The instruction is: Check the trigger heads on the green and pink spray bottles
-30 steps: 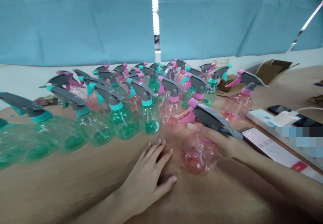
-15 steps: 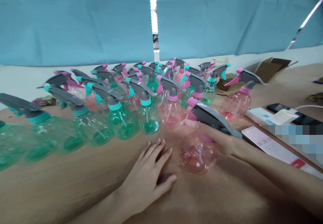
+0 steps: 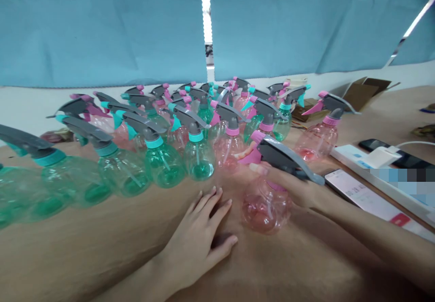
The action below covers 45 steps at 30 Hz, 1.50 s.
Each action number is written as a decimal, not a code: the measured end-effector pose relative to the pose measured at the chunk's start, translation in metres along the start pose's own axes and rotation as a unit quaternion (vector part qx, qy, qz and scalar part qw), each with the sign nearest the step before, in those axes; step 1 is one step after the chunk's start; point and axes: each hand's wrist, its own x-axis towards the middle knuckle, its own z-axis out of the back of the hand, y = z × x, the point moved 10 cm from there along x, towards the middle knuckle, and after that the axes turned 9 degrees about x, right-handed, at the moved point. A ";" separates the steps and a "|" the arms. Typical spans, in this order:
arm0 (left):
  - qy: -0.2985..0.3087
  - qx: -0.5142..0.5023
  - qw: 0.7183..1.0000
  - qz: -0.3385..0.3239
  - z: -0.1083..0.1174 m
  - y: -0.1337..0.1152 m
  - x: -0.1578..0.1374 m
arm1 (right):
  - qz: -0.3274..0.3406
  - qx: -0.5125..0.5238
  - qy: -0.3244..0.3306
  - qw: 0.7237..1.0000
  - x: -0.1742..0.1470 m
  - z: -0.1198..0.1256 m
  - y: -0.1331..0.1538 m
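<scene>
A pink see-through spray bottle (image 3: pixel 267 209) with a grey sprayer head and pink nozzle stands on the brown table. My right hand (image 3: pixel 288 182) grips it at the neck from the right, with fingers by the pink trigger; part of the grip is hidden behind the head. My left hand (image 3: pixel 200 234) lies flat on the table to the left, fingers spread, holding nothing. Nearest beyond it are a green spray bottle (image 3: pixel 200 159) with a turquoise collar and another pink spray bottle (image 3: pixel 229 150).
Several green and pink spray bottles crowd the back and left. One pink bottle (image 3: pixel 319 138) stands apart at right. A lit phone (image 3: pixel 353 186), a white power strip (image 3: pixel 360 159), a dark phone (image 3: pixel 414 157) and an open cardboard box (image 3: pixel 365 93) are also on the right.
The pink trigger sticks out further forward now, and a right-hand finger has stretched out along it. The bottle and my left hand stay in place.
</scene>
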 end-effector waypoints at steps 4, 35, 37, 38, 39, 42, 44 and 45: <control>-0.006 0.001 1.000 -0.003 0.000 0.000 0.000 | -0.002 -0.028 -0.016 0.999 0.003 0.003 0.004; 0.001 -0.020 1.000 0.003 0.002 -0.001 0.001 | -0.107 -0.052 -0.025 0.993 0.000 -0.005 -0.007; 0.001 -0.018 1.000 0.004 0.002 -0.001 0.000 | -0.099 -0.048 -0.030 0.993 0.000 -0.005 -0.007; 0.001 -0.017 1.000 0.004 0.002 0.000 0.000 | -0.095 -0.046 -0.030 0.994 0.001 -0.005 -0.007; 0.000 -0.017 1.000 0.004 0.002 0.000 0.000 | -0.094 -0.047 -0.030 0.994 0.001 -0.005 -0.007; 0.001 -0.019 1.000 0.004 0.000 0.001 0.000 | -0.102 -0.044 -0.027 0.993 0.000 -0.005 -0.011; 0.004 -0.020 1.000 0.004 0.000 0.001 0.000 | -0.108 -0.047 -0.029 0.993 0.000 -0.004 -0.012; 0.005 -0.019 1.000 0.005 0.000 0.000 0.000 | -0.111 -0.051 -0.030 0.992 0.000 -0.004 -0.012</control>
